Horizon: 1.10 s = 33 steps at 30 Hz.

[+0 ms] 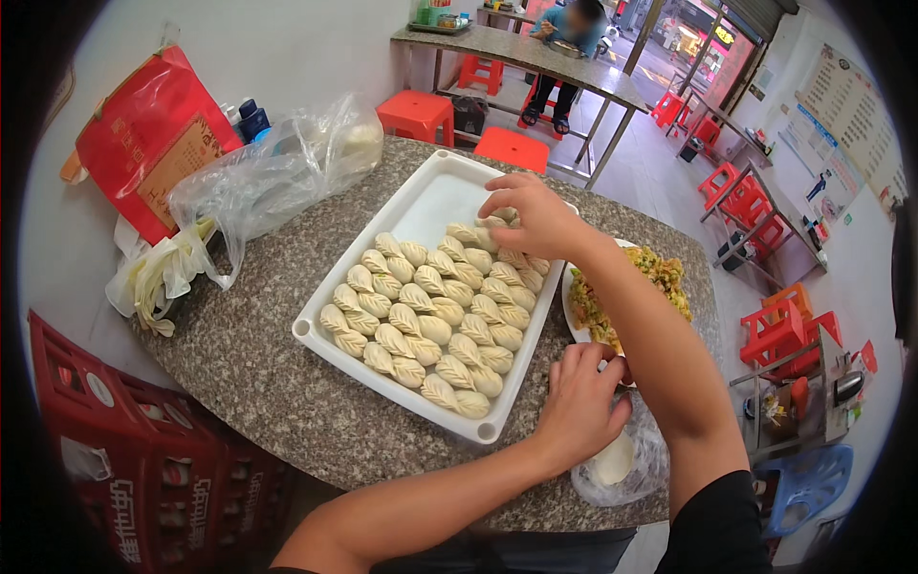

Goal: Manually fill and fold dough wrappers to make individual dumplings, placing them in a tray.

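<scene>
A white tray (449, 172) holds rows of pleated dumplings (421, 346) on a speckled stone table. My right hand (526, 218) reaches over its far right part, fingers curled round a dumpling at the end of the rows. My left hand (583, 402) is lower, at the near edge of a plate of yellow-green chopped filling (660, 287), with fingers bent over something I cannot make out. My right forearm hides part of the plate. Beside my left hand, a pale round wrapper (612, 461) lies on crumpled clear plastic (641, 474).
A red bag (129, 134) and plastic bags (268, 177) sit at the table's left. Red crates (115, 440) stand at lower left. A person (564, 38) sits at a far table (449, 38). Red stools (507, 143), side tables and a blue chair (803, 493) line the room.
</scene>
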{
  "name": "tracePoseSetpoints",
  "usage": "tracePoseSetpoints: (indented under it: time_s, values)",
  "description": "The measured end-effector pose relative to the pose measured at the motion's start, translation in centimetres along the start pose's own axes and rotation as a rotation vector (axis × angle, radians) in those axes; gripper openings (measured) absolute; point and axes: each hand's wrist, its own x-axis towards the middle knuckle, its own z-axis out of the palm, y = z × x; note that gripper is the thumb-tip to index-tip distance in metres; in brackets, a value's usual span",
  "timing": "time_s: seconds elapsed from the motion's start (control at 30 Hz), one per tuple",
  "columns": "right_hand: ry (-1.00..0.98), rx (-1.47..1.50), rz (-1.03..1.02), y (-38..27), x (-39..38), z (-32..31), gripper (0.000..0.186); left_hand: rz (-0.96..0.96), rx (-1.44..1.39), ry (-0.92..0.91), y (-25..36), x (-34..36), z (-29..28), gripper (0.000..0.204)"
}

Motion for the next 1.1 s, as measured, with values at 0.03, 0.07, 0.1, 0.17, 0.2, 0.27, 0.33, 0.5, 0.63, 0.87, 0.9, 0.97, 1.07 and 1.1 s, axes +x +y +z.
tracePoseSetpoints:
  time_s: [0.03, 0.07, 0.1, 0.17, 0.2, 0.27, 0.33, 0.5, 0.63, 0.87, 0.9, 0.97, 1.07, 1.1]
  values:
    - [0.007, 0.008, -0.012, 0.0, 0.0, -0.3, 0.027, -0.002, 0.001, 0.002, 0.0, 0.0, 0.0, 0.035]
    - [0.015, 0.017, -0.024, 0.0, 0.0, -0.5, 0.027, 0.001, 0.007, -0.006, 0.0, 0.1, 0.1, 0.036]
    - [0.014, 0.018, -0.027, -0.1, 0.3, -0.6, 0.027, 0.004, 0.012, -0.015, 0.0, 0.1, 0.1, 0.038]
    - [-0.101, 0.136, -0.017, -0.8, 1.0, -0.5, 0.031, 0.001, 0.018, -0.023, -0.2, -0.1, 0.3, 0.040]
    - [-0.101, 0.138, -0.017, -1.2, 1.2, -0.2, 0.031, 0.000, 0.024, -0.030, -0.3, -0.2, 0.4, 0.042]
    - [-0.096, 0.132, 0.015, -2.4, 1.7, 0.3, 0.033, -0.009, 0.019, -0.019, -0.4, -0.2, 0.4, 0.044]
    - [-0.179, 0.064, 0.008, -3.2, 2.4, 0.4, 0.036, -0.017, 0.013, -0.005, -0.5, -0.2, 0.4, 0.046]
    - [-0.330, -0.120, 0.033, -4.4, 2.5, -0.9, 0.043, -0.032, 0.036, -0.038, -0.1, -0.1, 0.4, 0.047]
    - [-0.134, -0.014, -0.043, -3.7, 1.8, -0.6, 0.042, -0.026, 0.026, -0.026, -0.2, -0.2, 0.4, 0.043]
    - [0.026, -0.034, 0.218, -2.6, -1.1, -2.1, 0.018, -0.013, 0.004, -0.029, -0.1, -0.1, 0.4, 0.033]
    - [-0.029, -0.057, 0.224, -3.1, -1.4, -1.9, 0.016, -0.011, 0.008, -0.022, -0.3, -0.1, 0.4, 0.033]
    - [-0.012, -0.062, 0.202, -3.3, -1.9, -0.9, 0.015, -0.005, 0.016, -0.013, -0.4, -0.1, 0.6, 0.034]
    - [0.054, -0.048, 0.081, -4.1, -2.2, -0.3, 0.014, 0.000, 0.032, 0.003, -0.5, -0.1, 0.6, 0.034]
    - [0.056, -0.046, 0.079, -4.1, -2.0, -0.3, 0.014, 0.000, 0.036, 0.006, -0.5, -0.1, 0.5, 0.034]
